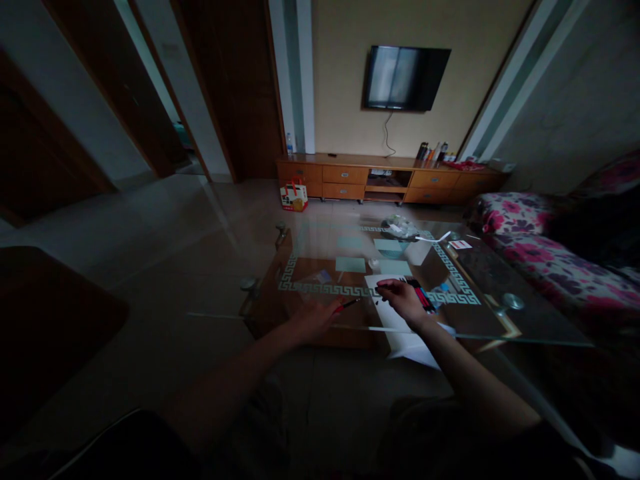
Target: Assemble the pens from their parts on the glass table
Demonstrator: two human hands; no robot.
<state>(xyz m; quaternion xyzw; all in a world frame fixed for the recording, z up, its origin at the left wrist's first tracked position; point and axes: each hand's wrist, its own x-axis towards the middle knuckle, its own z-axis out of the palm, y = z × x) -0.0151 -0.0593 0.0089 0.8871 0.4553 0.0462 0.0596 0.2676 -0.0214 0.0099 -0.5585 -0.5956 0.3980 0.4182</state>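
Observation:
My left hand (317, 319) is closed around a slim red-and-black pen-like tool (346, 306), whose thin dark end points right over the near edge of the glass table (320, 308). My right hand (400, 297) is bent over a white paper sheet (393, 325), its fingertips pinched on a small dark piece (379, 289) too small to name. Just below those fingers lies a small dark bit (377, 303). Beside the right hand is a red-and-black packet (423, 295), partly covered by that hand. The paper hangs over the table's near edge.
On the far side of the table sits a clear plastic bag (400, 227), with a white strip (435, 237) and a card (461, 245) nearby. A flower-patterned sofa (560, 260) stands right. Behind are a wooden TV cabinet (345, 175) and a gift bag (294, 197) on the floor.

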